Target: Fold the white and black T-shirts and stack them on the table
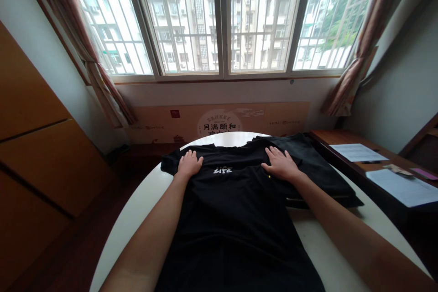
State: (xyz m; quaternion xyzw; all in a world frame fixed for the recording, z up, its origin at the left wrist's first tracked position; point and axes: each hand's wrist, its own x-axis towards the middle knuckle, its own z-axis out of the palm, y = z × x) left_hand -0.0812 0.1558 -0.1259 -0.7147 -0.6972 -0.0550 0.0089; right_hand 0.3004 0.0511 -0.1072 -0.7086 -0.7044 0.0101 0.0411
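Observation:
A black T-shirt (232, 210) with a small white "LIFE" print lies spread on a round white table (137, 205), its collar towards the window. My left hand (189, 163) rests flat on the shirt's left shoulder, fingers stretched out. My right hand (281, 163) lies flat on the right shoulder area, fingers spread. Both hands press on the cloth and hold nothing. More black clothing (321, 178) lies under and to the right of the shirt.
A wooden desk (328, 139) at the right carries papers (357, 152) and a pen. A printed cardboard panel (219, 121) leans below the barred window. A wooden cabinet (41, 155) stands at the left. Curtains hang at both window sides.

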